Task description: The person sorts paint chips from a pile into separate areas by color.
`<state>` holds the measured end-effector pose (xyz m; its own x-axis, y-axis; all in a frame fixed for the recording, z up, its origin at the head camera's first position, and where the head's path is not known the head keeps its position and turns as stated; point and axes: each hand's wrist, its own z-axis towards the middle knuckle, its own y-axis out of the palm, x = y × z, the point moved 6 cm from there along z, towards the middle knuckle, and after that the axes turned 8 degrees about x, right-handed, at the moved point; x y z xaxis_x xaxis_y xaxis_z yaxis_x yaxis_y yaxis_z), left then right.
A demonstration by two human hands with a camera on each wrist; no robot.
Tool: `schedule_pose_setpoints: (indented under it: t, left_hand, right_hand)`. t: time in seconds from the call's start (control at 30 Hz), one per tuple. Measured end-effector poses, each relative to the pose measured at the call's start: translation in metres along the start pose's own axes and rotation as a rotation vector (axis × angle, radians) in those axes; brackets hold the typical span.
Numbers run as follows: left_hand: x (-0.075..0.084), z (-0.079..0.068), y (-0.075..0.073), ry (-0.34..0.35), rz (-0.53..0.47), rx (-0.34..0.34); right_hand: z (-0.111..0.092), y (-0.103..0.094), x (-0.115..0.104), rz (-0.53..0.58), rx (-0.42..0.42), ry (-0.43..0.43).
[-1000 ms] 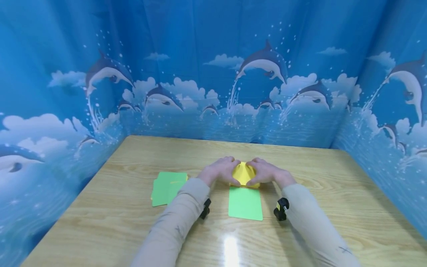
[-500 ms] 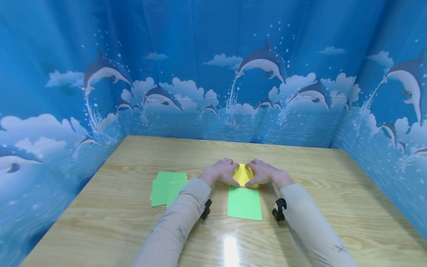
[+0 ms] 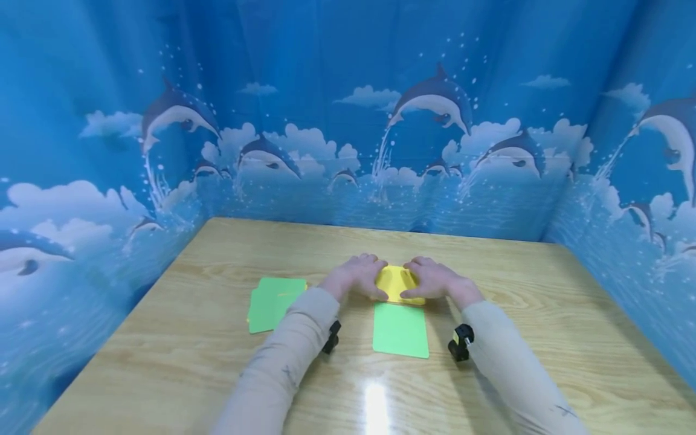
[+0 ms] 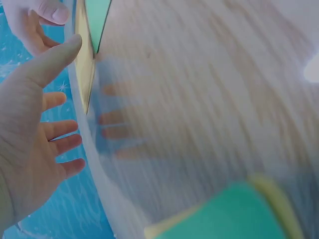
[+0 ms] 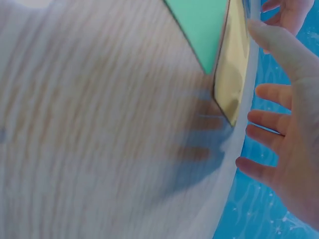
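Observation:
A yellow card lies on the table, its near edge meeting a green card. My left hand is at the yellow card's left side, and my right hand mirrors it on the right. Thumbs and forefingers point inward over the yellow surface in the head view. In the left wrist view, the left hand has its fingers spread with nothing gripped; its thumb tip overlaps the yellow card. The right wrist view shows the right hand with fingers apart, thumb tip right by the card's side.
Left of my hands is a loose pile of green cards, with yellow edges peeking out beneath. The wooden table ends at a blue dolphin-print curtain at the back and both sides.
Both hands stay around the yellow card and part slightly at the fingertips. Dark shading across the yellow surface has lessened. The green cards keep their places.

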<state>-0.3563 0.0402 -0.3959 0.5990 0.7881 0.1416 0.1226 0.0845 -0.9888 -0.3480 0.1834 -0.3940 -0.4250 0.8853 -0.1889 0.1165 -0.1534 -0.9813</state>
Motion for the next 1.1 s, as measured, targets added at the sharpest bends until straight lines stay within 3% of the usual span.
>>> schedule_pose_setpoints:
  t: [0.43,0.87,1.1]
  left_hand:
    - [-0.04,-0.019,-0.026,-0.077,0.073,0.111]
    - [-0.061,-0.066,-0.035,-0.129,0.109,0.173]
    - [-0.069,-0.092,-0.036,-0.133,0.131,0.182]
  right_hand:
    - [0.004,-0.016,-0.029,-0.06,0.11,-0.107]
    - [0.011,-0.02,-0.081,-0.099,0.241,-0.291]
    - [0.011,-0.014,-0.11,-0.118,0.249,-0.347]
